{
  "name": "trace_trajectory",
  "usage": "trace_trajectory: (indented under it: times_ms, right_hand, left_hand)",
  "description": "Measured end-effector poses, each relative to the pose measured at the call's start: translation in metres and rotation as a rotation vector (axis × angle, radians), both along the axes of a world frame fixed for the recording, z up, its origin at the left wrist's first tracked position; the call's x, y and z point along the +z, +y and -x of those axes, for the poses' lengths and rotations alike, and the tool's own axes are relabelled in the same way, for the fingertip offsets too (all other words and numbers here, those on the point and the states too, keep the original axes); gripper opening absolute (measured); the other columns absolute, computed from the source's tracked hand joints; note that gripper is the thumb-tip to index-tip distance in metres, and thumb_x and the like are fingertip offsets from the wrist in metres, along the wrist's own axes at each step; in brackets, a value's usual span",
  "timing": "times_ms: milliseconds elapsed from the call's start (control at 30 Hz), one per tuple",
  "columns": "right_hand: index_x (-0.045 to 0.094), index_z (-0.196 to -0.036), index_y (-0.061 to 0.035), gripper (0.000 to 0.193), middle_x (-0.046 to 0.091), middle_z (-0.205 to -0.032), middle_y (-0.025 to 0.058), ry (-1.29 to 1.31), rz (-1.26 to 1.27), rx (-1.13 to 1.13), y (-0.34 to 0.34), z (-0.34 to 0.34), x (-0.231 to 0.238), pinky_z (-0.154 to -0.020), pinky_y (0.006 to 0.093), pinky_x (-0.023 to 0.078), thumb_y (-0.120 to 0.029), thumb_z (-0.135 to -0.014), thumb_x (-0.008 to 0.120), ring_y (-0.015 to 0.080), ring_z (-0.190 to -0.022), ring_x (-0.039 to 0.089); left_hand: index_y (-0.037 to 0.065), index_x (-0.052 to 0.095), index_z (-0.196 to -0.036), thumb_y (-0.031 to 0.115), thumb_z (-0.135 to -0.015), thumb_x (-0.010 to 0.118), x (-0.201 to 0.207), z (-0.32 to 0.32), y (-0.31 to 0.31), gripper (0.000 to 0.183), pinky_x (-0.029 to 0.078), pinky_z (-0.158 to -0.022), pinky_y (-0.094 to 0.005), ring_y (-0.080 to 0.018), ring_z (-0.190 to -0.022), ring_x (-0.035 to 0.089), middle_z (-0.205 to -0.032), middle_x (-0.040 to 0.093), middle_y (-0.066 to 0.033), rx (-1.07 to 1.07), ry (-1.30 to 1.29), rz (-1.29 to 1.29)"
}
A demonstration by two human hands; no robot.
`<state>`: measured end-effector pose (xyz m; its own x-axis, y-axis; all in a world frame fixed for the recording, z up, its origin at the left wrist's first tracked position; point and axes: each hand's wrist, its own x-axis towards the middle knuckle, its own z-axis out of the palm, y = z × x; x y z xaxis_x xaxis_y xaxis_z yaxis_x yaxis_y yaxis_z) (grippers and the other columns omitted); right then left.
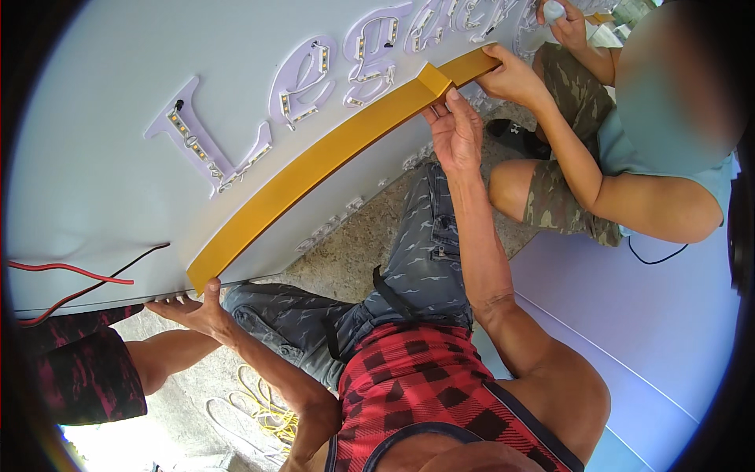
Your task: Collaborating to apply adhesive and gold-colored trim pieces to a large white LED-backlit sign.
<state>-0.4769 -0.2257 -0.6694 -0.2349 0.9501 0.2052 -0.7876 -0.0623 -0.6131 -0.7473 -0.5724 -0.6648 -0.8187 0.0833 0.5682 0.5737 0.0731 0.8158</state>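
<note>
Yellow is the colour of the long curved strip (314,161) that both hands are working on. To do this well, the strip should be pressed flat along its whole curve, with both ends kept steady so it sits straight against the board.

The right hand (456,130) is pinching the strip near a little step in it, thumb on one side and fingers curled over the other. The left hand (193,308) is spread open, and its thumb is pushing up at the strip's lower end (right at the bottom edge of the board).

The strip is lying across the big white sign board (102,118), just under the raised letters (228,126) with tiny lights inside them. A red wire (71,270) and a black wire (134,263) are hanging out at the left side.

Another person is crouching nearby. One of that person's hands (511,75) is holding the top end of the strip, and their other hand (565,23) is gripping something small and pale. Yellow cord (271,409) is lying on the stone floor (346,244).
</note>
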Motion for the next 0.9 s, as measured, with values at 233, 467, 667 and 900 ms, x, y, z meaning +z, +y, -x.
trace_trajectory:
  times_ms: [233, 467, 667, 900]
  right_hand:
    - [0.064, -0.110, 0.0021, 0.025, 0.066, -0.109, 0.0114, -0.012, -0.002, -0.002, -0.0002, 0.0009, 0.0024, -0.092, 0.0411, 0.052, -0.015, -0.092, 0.062, 0.0204, -0.102, 0.063]
    - [0.064, -0.109, 0.0023, 0.025, 0.066, -0.108, 0.0117, 0.005, 0.005, -0.003, 0.0013, 0.0047, 0.0012, -0.092, 0.0413, 0.052, -0.015, -0.092, 0.062, 0.0208, -0.101, 0.063]
    - [0.064, -0.109, 0.0027, 0.025, 0.066, -0.108, 0.0120, -0.001, -0.004, -0.002, 0.0023, 0.0055, 0.0011, -0.092, 0.0409, 0.052, -0.015, -0.092, 0.061, 0.0207, -0.101, 0.063]
    - [0.065, -0.109, 0.0021, 0.024, 0.066, -0.108, 0.0111, 0.002, -0.009, 0.011, 0.0031, 0.0050, 0.0007, -0.091, 0.0401, 0.052, -0.014, -0.092, 0.061, 0.0199, -0.101, 0.063]
  left_hand:
    - [0.002, 0.012, -0.147, 0.045, -0.045, 0.092, 0.0045, -0.0045, 0.0030, 0.137, 0.029, -0.110, -0.0532, -0.0380, -0.132, 0.033, -0.142, 0.030, -0.0220, -0.003, -0.057, 0.003]
    - [-0.001, 0.012, -0.148, 0.028, -0.054, 0.091, 0.0002, -0.0027, -0.0021, 0.126, 0.028, -0.111, -0.0505, -0.0375, -0.131, 0.035, -0.142, 0.031, -0.0224, -0.022, -0.039, 0.026]
    - [-0.001, 0.012, -0.148, 0.027, -0.053, 0.092, 0.0002, -0.0042, -0.0009, 0.127, 0.028, -0.111, -0.0502, -0.0373, -0.131, 0.035, -0.142, 0.031, -0.0223, -0.027, -0.058, -0.006]
    - [0.004, 0.012, -0.148, 0.040, -0.043, 0.093, 0.0052, -0.0068, 0.0021, 0.138, 0.026, -0.111, -0.0530, -0.0371, -0.132, 0.032, -0.143, 0.029, -0.0208, 0.021, -0.101, -0.001]
